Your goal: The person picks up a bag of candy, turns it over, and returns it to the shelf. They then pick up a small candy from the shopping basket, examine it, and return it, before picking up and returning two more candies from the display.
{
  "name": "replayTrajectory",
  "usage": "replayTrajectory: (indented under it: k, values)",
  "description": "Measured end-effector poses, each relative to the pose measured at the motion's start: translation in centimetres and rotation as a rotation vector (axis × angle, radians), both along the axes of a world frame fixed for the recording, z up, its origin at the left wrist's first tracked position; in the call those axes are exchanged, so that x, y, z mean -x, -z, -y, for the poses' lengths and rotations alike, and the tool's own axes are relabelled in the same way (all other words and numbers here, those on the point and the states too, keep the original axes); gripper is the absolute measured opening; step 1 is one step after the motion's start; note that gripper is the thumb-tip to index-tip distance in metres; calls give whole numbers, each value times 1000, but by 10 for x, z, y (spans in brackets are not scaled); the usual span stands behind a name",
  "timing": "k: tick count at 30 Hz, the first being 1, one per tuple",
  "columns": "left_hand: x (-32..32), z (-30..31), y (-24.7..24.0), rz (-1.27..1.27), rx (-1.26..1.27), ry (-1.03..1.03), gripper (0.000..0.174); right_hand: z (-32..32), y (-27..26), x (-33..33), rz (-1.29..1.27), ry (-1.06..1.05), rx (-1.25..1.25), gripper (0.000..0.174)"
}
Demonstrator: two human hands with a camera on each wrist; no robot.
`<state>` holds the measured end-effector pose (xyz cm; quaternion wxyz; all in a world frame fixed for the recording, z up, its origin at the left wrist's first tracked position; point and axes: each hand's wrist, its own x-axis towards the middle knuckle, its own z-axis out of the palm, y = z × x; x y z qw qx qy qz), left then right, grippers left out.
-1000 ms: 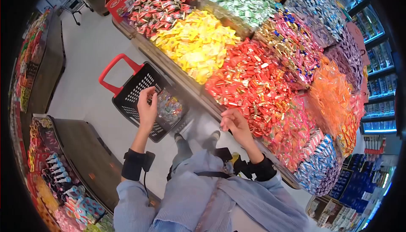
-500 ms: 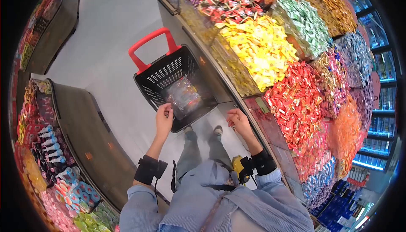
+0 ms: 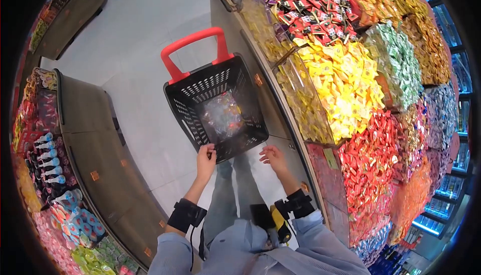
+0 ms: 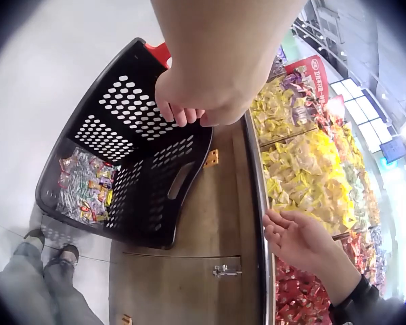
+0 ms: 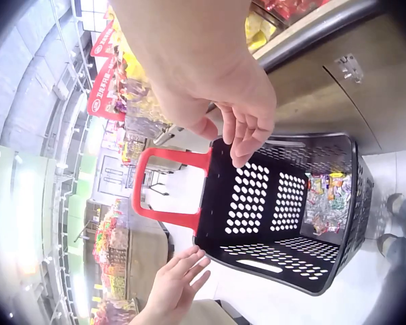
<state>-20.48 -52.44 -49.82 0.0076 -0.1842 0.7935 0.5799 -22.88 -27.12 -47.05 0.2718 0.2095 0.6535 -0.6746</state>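
Observation:
A black shopping basket (image 3: pixel 176 112) with a raised red handle (image 3: pixel 193 39) stands on the floor in front of the person's feet. Inside it lies a clear plastic bag of wrapped sweets (image 3: pixel 223 117). The left hand (image 3: pixel 206 162), holding nothing, has loosely bent fingers and overlaps the basket's near rim in the head view. To its right, beside the near right corner of the basket, the right hand (image 3: pixel 274 159) hangs in the air, empty, its fingers relaxed. Both wrist views show these bare hands above or beside the basket.
Along the right runs a display counter with heaps of yellow sweets (image 3: pixel 345 87), red sweets (image 3: pixel 371 155) and green-wrapped sweets (image 3: pixel 398 64). A curved wooden counter (image 3: pixel 95 145) bounds the aisle on the left. Grey floor (image 3: pixel 145 29) stretches ahead beyond the basket.
The view has turned, so the counter of sweets sits farther right. Both hands, still empty, have shifted toward the body relative to the basket; the left no longer overlaps the basket's inside.

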Motion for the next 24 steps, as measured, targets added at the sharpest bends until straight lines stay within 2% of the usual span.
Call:
replayTrajectory:
  k: [6, 11, 17, 20, 24]
  values:
    - [-9, -18, 81, 132, -42, -79, 19, 8, 71, 5, 193, 51, 31, 18]
    - [-5, -22, 129, 210, 68, -107, 20, 14, 112, 10, 287, 45, 5, 19]
    - [0, -28, 158, 316, 124, -50, 19, 14, 144, 14, 284, 85, 23, 14]
    - [0, -34, 160, 377, 111, -30, 19, 12, 141, 20, 325, 8, -33, 19]
    - [-5, -38, 171, 412, 130, -23, 19, 11, 143, 25, 345, 8, -33, 19]
